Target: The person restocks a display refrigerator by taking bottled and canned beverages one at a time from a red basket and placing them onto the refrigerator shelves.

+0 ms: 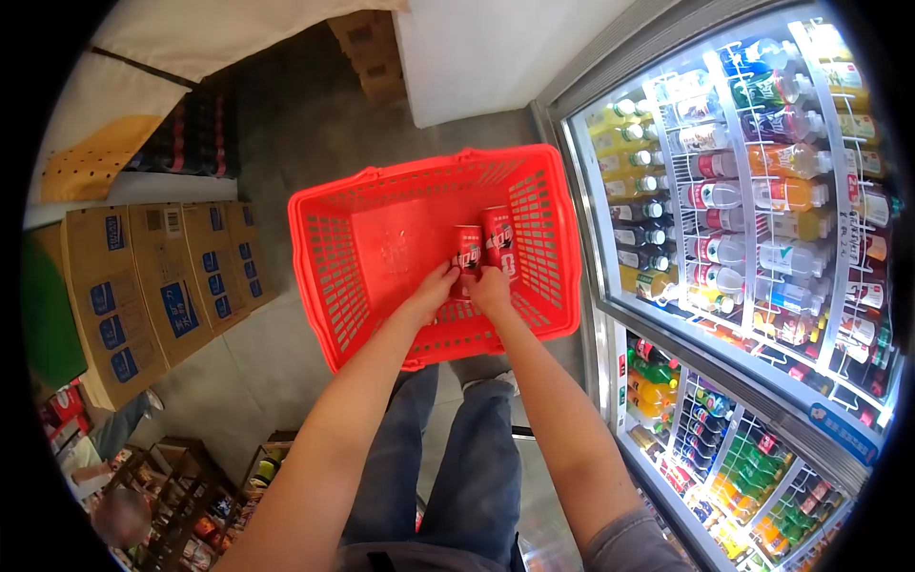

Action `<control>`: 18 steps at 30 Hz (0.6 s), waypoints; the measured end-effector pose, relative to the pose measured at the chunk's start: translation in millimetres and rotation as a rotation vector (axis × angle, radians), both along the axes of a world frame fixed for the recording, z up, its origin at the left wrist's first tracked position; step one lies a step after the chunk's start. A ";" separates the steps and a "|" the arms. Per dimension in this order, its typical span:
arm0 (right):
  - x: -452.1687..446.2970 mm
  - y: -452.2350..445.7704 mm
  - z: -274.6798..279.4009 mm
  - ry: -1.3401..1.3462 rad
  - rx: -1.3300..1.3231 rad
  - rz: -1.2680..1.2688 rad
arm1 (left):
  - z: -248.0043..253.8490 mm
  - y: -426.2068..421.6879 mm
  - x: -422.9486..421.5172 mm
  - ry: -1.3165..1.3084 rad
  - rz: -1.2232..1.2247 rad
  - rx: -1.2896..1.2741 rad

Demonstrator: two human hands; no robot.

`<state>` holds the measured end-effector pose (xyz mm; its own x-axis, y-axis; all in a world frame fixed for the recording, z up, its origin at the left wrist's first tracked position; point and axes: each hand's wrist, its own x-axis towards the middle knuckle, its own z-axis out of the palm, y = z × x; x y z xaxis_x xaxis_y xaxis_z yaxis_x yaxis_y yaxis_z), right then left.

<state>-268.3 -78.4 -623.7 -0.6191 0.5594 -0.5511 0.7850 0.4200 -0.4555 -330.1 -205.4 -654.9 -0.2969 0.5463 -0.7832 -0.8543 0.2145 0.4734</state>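
Both of my hands reach down into a red plastic shopping basket (391, 205) with slotted sides. My left hand (438, 289) is closed on the left side of a red drink can (468, 240). From the other side my right hand (490, 290) grips the lower part of the same can. A second, larger-looking red can (498, 229) lies right beside it, close to my right fingers. My fingertips are partly hidden behind the backs of my hands.
Along the right stands a lit drinks fridge (753, 172) with racks of bottles. Cardboard cartons (172, 286) line the left, and a white block (467, 67) stands ahead. Shelves of packaged goods (181, 486) and another person (114, 467) are at lower left. Grey floor (286, 105) surrounds the basket.
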 end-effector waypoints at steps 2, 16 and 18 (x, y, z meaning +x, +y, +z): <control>-4.5 5.0 15.7 -0.048 -0.082 -0.028 | 7.0 -1.1 -0.7 0.074 -0.114 -0.088; 16.6 -9.3 137.3 0.240 -0.291 -0.231 | 155.8 -31.8 -0.1 0.338 -0.065 -0.083; 18.7 -16.0 177.7 0.274 -0.330 -0.282 | 175.3 -37.6 5.8 0.360 0.004 0.036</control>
